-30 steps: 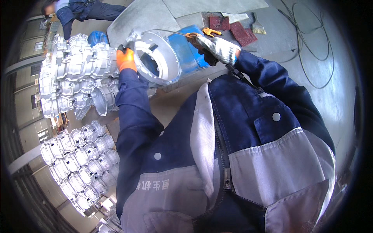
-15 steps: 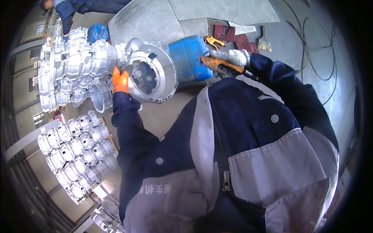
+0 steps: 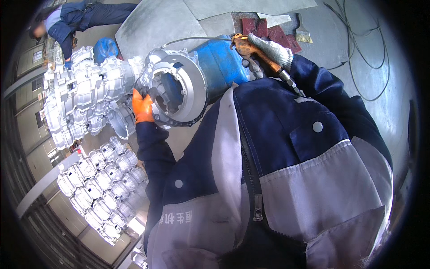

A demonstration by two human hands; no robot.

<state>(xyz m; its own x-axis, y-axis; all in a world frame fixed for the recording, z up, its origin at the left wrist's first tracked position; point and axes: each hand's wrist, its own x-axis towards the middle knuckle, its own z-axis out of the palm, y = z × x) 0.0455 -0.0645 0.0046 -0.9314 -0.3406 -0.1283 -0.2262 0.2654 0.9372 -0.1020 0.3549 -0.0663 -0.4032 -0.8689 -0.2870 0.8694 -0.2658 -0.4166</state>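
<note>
My left hand, in an orange glove with dark fingertips, grips the near left rim of a round, hollow silver metal housing. The housing's large round opening faces up towards me. In a whitish knitted glove, my right hand is closed round an orange air blow gun. The gun's long thin tube runs left over a blue plastic container, and its bent tip is by the housing's far rim. A metal hose fitting sits at the gun's rear end.
Stacked silver housings stand at the left, with more rows below them. Grey sheets, dark red pieces and a flat brush lie beyond. A coiled hose lies at right. Another person bends at far left.
My right hand has moved up and turned the blow gun, so its thin tube now shows reaching left to the housing. My left hand keeps its hold on the rim.
</note>
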